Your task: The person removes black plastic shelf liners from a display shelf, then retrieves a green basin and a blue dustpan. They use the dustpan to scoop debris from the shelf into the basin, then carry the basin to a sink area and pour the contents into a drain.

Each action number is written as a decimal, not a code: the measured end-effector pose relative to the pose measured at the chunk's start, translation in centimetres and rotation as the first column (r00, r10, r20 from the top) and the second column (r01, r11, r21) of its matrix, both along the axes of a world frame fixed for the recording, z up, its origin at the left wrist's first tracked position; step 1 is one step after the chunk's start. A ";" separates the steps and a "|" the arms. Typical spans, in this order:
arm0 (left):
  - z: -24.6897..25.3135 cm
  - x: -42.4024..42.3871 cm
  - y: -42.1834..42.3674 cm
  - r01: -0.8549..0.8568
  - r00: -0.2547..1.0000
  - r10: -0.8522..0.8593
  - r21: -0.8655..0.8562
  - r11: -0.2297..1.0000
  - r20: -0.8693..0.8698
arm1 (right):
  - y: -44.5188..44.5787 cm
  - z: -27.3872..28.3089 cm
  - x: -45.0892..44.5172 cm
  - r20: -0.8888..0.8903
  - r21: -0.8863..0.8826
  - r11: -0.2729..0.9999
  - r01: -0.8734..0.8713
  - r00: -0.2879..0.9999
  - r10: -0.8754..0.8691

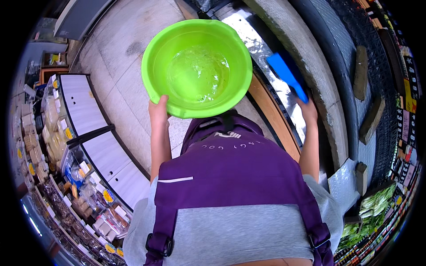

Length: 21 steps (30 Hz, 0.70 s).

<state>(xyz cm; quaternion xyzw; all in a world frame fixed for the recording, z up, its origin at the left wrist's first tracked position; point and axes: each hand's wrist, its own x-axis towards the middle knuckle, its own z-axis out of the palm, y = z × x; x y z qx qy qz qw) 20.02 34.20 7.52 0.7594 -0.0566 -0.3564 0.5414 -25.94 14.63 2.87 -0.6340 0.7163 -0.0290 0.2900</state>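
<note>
Before my chest is a round lime-green plastic basin (199, 36) with clear water in its bottom. My left hand (159, 111) grips its near left rim, the thumb over the edge. Out to the right, my right hand (308, 108) holds the handle end of a bright blue plastic tool (283, 71), a brush or scoop; which one I cannot tell. Its broad end points away from me, over a shiny wet metal surface (259, 40). A purple apron (229, 176) covers my front.
At the left stand shelves of packaged goods above white cabinets (86, 103). A wooden strip (273, 116) runs beside the metal surface. Further right are a concrete ledge (313, 60), wooden blocks (361, 73) on patterned metal plate, and leafy vegetables (372, 206). The tiled floor (116, 56) lies beyond the basin.
</note>
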 end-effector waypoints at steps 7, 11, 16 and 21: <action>-0.5 0.4 0.1 -0.002 1.000 0.002 -0.031 1.000 -0.016 | 5.7 0.0 -5.5 -0.207 -0.020 0.997 -0.079 0.976 0.073; 0.3 0.1 -0.3 0.005 1.000 -0.005 -0.025 1.000 -0.016 | 3.1 -6.3 -1.2 -0.055 -0.311 0.940 -0.142 0.990 0.132; 0.5 0.4 -0.1 0.050 0.997 -0.052 -0.039 0.998 -0.051 | -0.7 -7.2 3.6 0.009 -0.240 0.967 -0.088 0.996 0.093; 0.8 0.2 -0.2 0.038 0.999 -0.038 -0.015 0.999 -0.028 | -2.7 -4.8 5.9 0.133 -0.164 0.986 -0.033 0.990 0.055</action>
